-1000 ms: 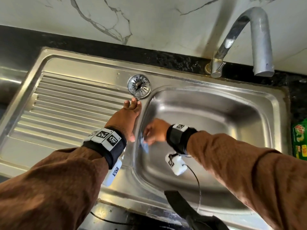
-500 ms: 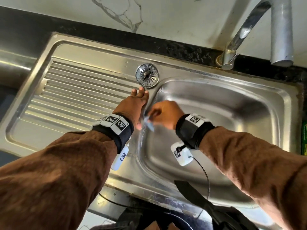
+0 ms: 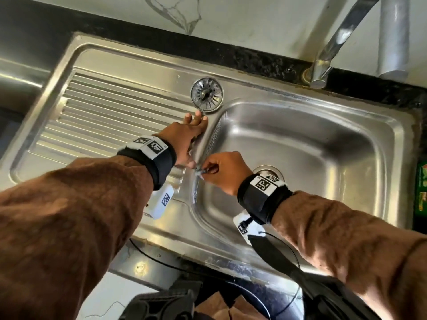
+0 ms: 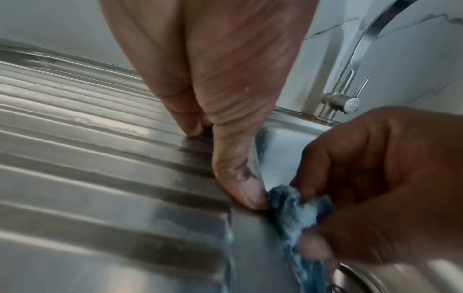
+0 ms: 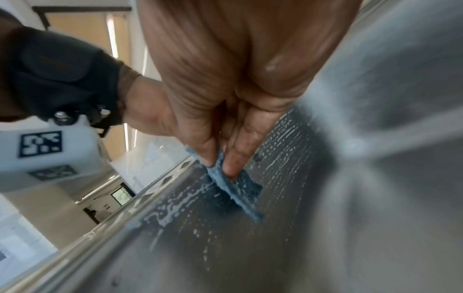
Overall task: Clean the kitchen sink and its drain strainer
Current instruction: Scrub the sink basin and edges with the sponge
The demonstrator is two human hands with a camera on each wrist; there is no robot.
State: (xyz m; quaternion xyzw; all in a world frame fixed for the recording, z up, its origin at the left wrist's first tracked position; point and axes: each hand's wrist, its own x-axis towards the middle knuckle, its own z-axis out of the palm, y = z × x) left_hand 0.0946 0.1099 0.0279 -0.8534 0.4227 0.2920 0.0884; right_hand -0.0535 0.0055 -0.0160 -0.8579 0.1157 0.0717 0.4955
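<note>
The steel sink [image 3: 312,144] has a soapy left wall. My right hand [image 3: 221,170] pinches a small blue cloth [image 3: 199,173] [image 5: 233,186] [image 4: 295,210] and rubs it against that wall just under the rim. My left hand [image 3: 187,137] rests flat, fingers straight, on the ridge between drainboard and basin; its thumb [image 4: 238,178] touches the rim beside the cloth. The round metal drain strainer [image 3: 207,94] lies on the sink's ledge just beyond my left fingertips. The open drain hole [image 3: 268,169] is partly hidden behind my right wrist.
A ribbed drainboard [image 3: 111,121] stretches to the left. The steel tap [image 3: 360,40] arches over the basin's back right corner. A green packet [image 3: 421,190] stands at the right edge. Black countertop [image 3: 254,58] and marble wall border the back.
My right hand has drawn the cloth back toward me along the basin's left wall. The left hand keeps its place on the ridge. The camera has shifted closer.
</note>
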